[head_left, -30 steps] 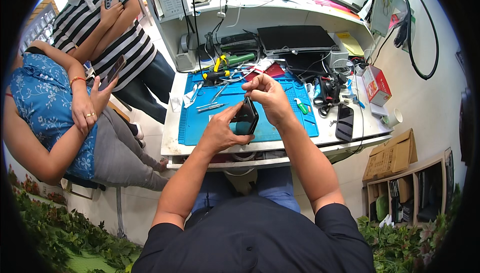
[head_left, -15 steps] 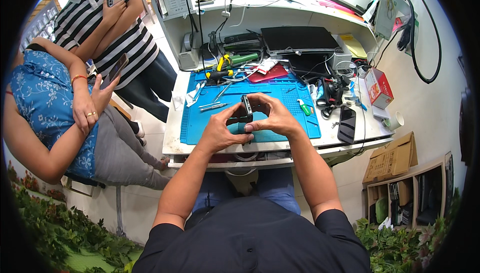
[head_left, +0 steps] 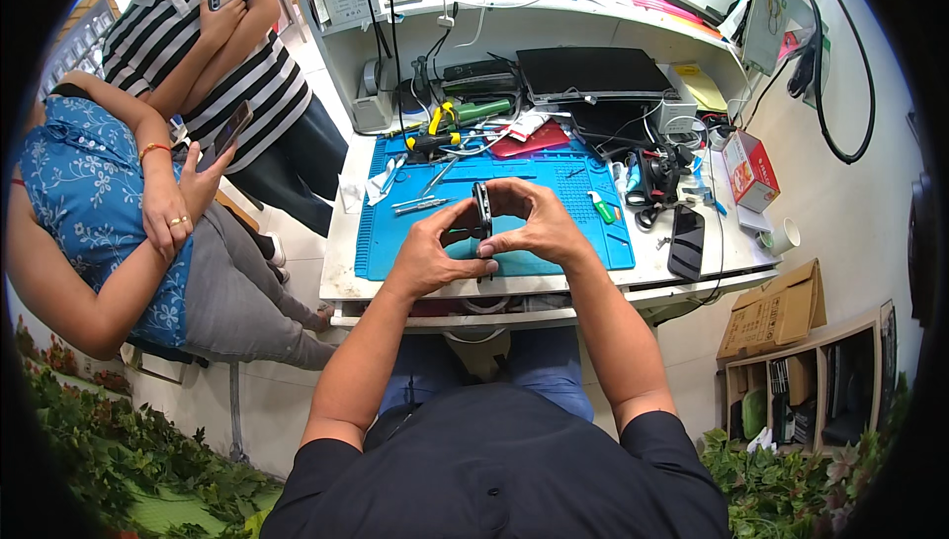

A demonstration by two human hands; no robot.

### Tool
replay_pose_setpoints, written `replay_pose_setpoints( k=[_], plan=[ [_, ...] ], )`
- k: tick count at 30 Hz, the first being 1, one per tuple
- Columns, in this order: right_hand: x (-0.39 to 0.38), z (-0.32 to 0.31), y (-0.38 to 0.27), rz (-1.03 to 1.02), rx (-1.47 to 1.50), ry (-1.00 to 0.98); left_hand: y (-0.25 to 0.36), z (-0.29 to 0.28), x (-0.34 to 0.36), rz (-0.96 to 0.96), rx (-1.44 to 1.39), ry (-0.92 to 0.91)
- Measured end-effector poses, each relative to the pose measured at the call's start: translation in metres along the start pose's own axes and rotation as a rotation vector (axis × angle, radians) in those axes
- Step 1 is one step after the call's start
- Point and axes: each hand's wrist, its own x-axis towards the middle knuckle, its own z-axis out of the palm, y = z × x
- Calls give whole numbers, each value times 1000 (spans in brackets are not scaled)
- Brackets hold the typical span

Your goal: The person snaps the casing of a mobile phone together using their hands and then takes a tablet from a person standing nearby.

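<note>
Between my two hands a dark smartphone [head_left: 482, 207] stands on edge, seen along its narrow side, just above the blue work mat [head_left: 395, 249]. My left hand [head_left: 435, 250] grips it from the left, fingers behind and thumb in front. From the right, my right hand [head_left: 534, 223] closes on it the same way, its thumb low near the phone's bottom end. The phone's faces are mostly hidden from this angle. Thin metal tools, perhaps tweezers or screwdrivers [head_left: 422, 205], lie on the mat left of the hands. A green-handled tool [head_left: 602, 208] rests to the right.
Pliers with yellow handles [head_left: 435, 143], a red pouch [head_left: 531, 140] and cables crowd the mat's back. A closed laptop [head_left: 591, 74] sits behind. Another phone [head_left: 685, 242], a red box [head_left: 750, 173] and a cup [head_left: 784, 236] are at right. Two people stand left, one in stripes [head_left: 213, 54].
The phone and both hands have shifted slightly to the left and away from me. My grip looks the same, and the things on the bench stay put.
</note>
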Motion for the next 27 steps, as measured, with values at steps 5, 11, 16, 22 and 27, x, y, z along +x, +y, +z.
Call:
replay_pose_setpoints(
  k=[5,11,16,22,27],
  plan=[
    [-1,0,0,5,-8,24,4,0,1,-7,-58,-28],
    [-1,2,-2,13,25,28,6,-1,0,-24,-101,-25],
    [-2,3,-2,7,-19,40,4,-1,0,-18,-74,-18],
    [-2,4,-6,11,-23,42,3,-2,0,-30,-68,-15],
    [0,8,-5,-18,-72,42,-2,-3,-1,9,-76,-9]
  ],
)
